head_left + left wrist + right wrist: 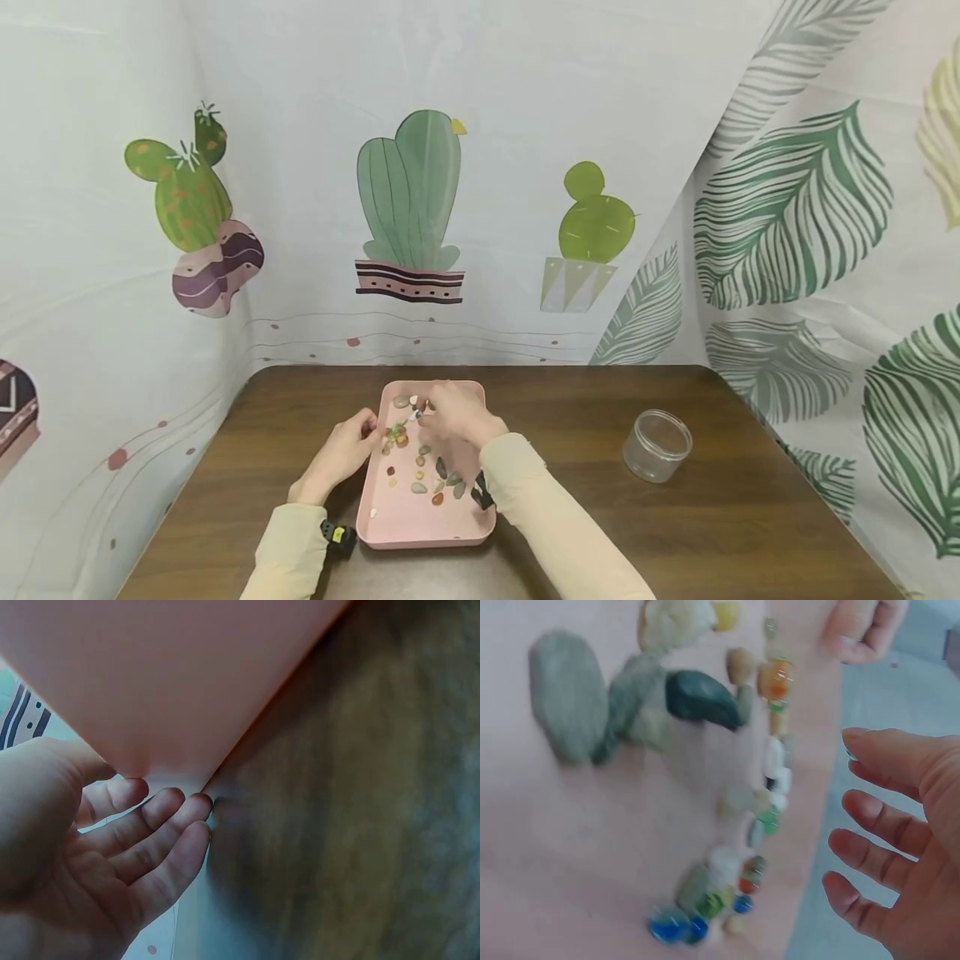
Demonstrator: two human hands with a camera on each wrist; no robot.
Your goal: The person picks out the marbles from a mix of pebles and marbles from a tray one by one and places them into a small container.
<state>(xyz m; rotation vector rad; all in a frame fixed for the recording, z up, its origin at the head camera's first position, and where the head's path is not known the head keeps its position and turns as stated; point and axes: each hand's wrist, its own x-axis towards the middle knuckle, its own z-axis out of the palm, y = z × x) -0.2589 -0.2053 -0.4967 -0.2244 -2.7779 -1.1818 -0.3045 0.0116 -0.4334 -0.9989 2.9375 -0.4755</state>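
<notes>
A pink tray (427, 533) lies lengthwise on the table, with stones and glass-like beads scattered in it. At its left side, my left hand (347, 450) holds the rim, thumb over the edge and fingers against the outer wall, as the left wrist view shows. My right hand (455, 412) is over the far part of the tray. In the right wrist view its thumb and index fingertip meet around a tiny stone, mostly hidden, while the other fingers (859, 851) are loosely bent. Nearby lie green beads (768, 819), white stones (774, 757) and blue beads (669, 925).
A clear round plastic container (657, 450) stands on the dark wooden table (585, 483), to the tray's right. Grey stones (568, 697) and a dark stone (701, 697) lie in the tray. A patterned cloth (510, 167) hangs behind the table.
</notes>
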